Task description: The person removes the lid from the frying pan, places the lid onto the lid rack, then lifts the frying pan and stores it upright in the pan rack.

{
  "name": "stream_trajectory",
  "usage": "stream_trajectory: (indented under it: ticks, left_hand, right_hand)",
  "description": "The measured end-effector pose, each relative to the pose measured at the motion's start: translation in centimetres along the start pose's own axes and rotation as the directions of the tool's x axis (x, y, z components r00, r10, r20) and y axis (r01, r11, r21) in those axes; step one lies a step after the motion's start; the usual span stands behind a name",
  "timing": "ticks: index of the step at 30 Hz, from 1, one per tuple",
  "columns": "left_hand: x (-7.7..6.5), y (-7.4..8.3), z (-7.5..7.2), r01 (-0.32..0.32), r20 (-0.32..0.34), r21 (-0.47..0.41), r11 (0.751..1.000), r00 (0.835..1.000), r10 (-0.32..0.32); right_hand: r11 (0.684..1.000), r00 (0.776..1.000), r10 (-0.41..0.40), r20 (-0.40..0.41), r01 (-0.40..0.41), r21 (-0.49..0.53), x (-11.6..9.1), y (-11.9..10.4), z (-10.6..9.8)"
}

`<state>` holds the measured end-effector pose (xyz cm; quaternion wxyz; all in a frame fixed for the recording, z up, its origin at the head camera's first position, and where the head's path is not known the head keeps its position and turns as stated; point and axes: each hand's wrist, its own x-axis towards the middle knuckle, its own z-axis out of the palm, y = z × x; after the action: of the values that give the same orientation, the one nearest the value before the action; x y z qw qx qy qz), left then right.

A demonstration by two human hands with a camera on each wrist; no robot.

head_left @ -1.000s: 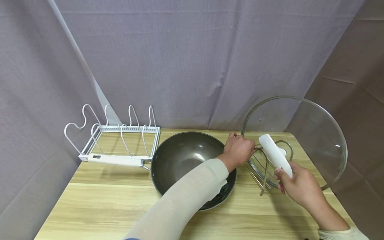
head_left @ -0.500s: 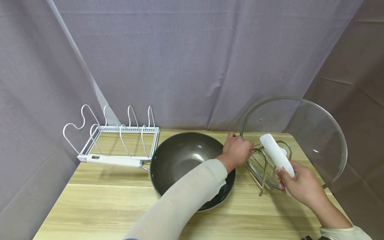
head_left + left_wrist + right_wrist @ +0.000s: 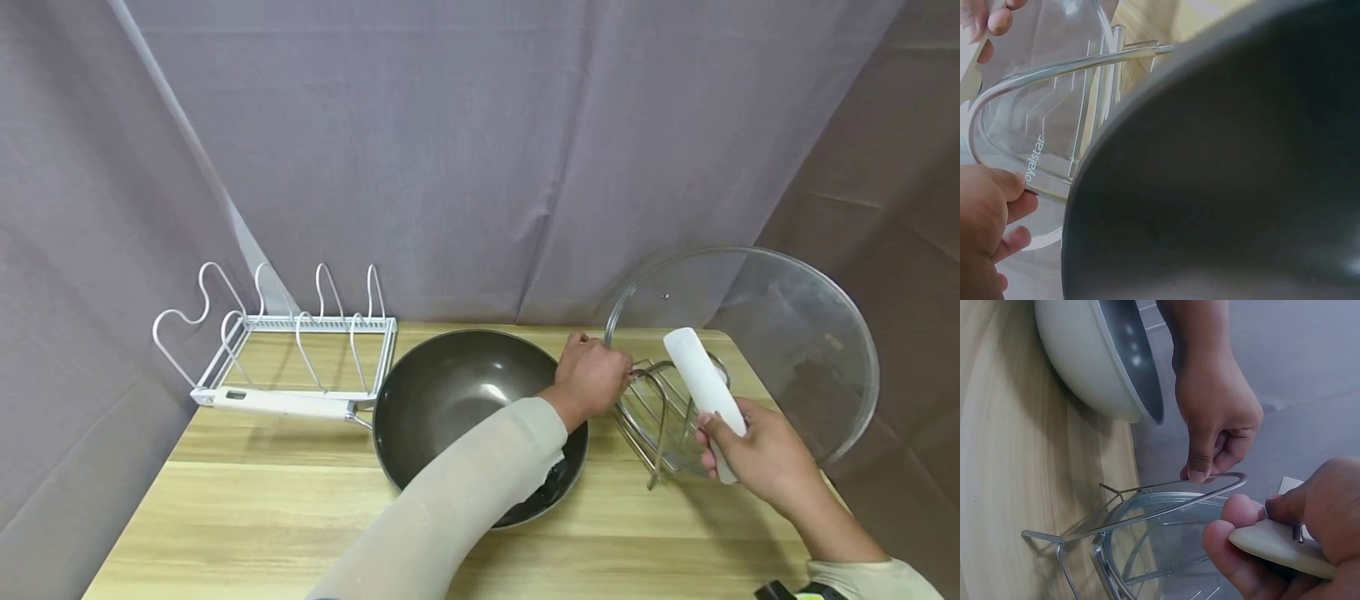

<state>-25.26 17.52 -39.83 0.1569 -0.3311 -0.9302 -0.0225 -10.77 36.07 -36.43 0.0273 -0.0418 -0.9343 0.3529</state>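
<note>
My left hand (image 3: 596,377) reaches across the wok and pinches the top of a wire loop on a metal lid rack (image 3: 1147,515). In my right hand (image 3: 772,458) is the white handle (image 3: 699,371) of a large glass lid (image 3: 817,358), thumb on the near side and fingers curled behind. The lid leans upright, its lower left part overlapping the rack's wires in the head view. From the right wrist, its rim shows down among the wires. The left wrist view shows the thumb and forefinger on the loop, beside printed lettering on the glass.
A dark wok (image 3: 450,408) stands mid-table under the left forearm, its white handle (image 3: 281,403) pointing left over the front bar of a white wire rack (image 3: 390,358). Grey curtains (image 3: 375,167) hang behind and at both sides of the wooden table (image 3: 247,508).
The lid and the right hand on its handle have shifted a little to the right, and the lid's tilt has changed slightly. The left hand keeps its pinch on the rack.
</note>
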Motion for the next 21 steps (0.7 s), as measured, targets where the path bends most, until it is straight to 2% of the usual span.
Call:
stream_trajectory:
  ticks: [4,13,17,21]
  left_hand:
    - [0.04,-0.1,-0.14,0.005,0.003,0.001,1.0,1.0,-0.005]
    - [-0.17,-0.05,-0.11,0.008,0.012,-0.013,1.0,1.0,-0.008]
    - [-0.23,0.03,-0.15,0.018,0.03,-0.029,0.999,0.999,-0.018]
    - [-0.3,0.13,-0.46,0.019,0.066,-0.051,0.999,0.998,-0.016]
  right_hand:
    - [1.0,1.0,-0.006,0.006,0.006,-0.013,0.1,-0.1,-0.15]
    - [0.993,0.999,-0.027,-0.021,0.025,-0.115,0.08,-0.11,-0.25]
    - [0.982,0.996,-0.057,-0.073,0.043,-0.183,-0.03,-0.06,-0.15]
    - [0.956,0.981,-0.121,-0.154,0.074,-0.285,-0.06,-0.02,-0.17]
